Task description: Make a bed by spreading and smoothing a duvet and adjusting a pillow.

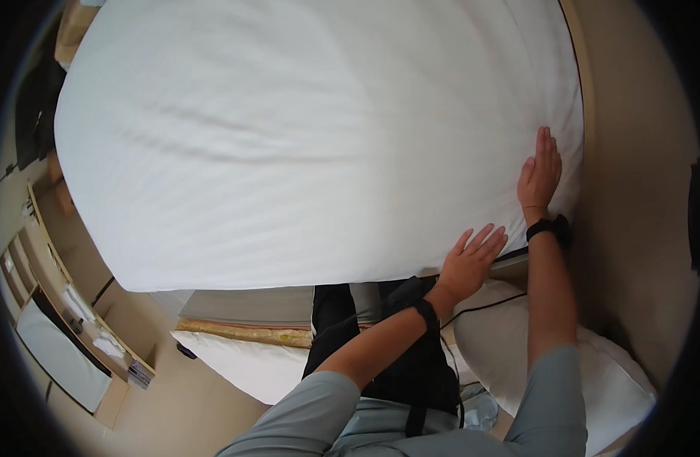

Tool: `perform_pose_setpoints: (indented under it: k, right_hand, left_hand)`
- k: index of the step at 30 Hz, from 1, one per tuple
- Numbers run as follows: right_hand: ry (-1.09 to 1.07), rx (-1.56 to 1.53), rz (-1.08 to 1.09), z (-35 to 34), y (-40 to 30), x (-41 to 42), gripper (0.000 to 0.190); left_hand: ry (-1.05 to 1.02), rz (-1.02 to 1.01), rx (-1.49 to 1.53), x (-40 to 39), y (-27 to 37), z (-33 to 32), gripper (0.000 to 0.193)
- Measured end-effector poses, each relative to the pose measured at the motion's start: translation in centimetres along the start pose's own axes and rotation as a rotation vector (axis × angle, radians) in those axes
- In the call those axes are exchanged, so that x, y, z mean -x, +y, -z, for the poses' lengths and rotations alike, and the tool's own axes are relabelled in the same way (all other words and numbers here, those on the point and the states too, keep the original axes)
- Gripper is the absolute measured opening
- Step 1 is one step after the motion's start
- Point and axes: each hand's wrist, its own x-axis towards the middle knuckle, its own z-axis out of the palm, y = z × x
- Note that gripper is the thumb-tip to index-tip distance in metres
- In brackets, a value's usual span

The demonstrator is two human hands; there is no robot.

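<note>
A white fitted sheet (281, 200) covers the mattress before me, with several long creases across its left half. My left hand (470, 263) rests palm down near the sheet's front edge, fingers spread, holding nothing. Further up, close to the right edge, my right hand (541, 177) lies flat on the same sheet. Its fingers are straight and close together, the thumb slightly apart, with nothing in its grasp. Black bands with small devices sit on both wrists. A dark strip (510, 256) shows below the sheet between my forearms.
A pale wooden edge (581, 68) runs along the bed's right side. White pillows (607, 388) lie at lower right, beside a black cable (487, 305). Grey bedding (247, 308), a gold quilt (241, 333) and a white pillow (252, 360) lie by my legs. Wooden furniture (87, 308) stands left.
</note>
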Motion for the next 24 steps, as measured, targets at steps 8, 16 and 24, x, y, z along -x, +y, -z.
perform_pose_setpoints:
  k: [8,16,24]
  right_hand:
    - [-0.397,0.260,-0.121,5.8,-2.6,-0.2,0.063]
    - [-0.450,-0.130,-0.051,12.8,-16.9,5.8,0.065]
    - [-0.773,-0.421,0.202,18.1,-38.6,15.1,0.051]
  left_hand:
    - [0.039,0.316,0.217,16.8,-4.2,13.0,0.055]
    - [0.310,1.234,0.340,51.8,-4.7,15.1,0.055]
    - [0.654,1.567,0.706,67.9,0.3,0.3,0.048]
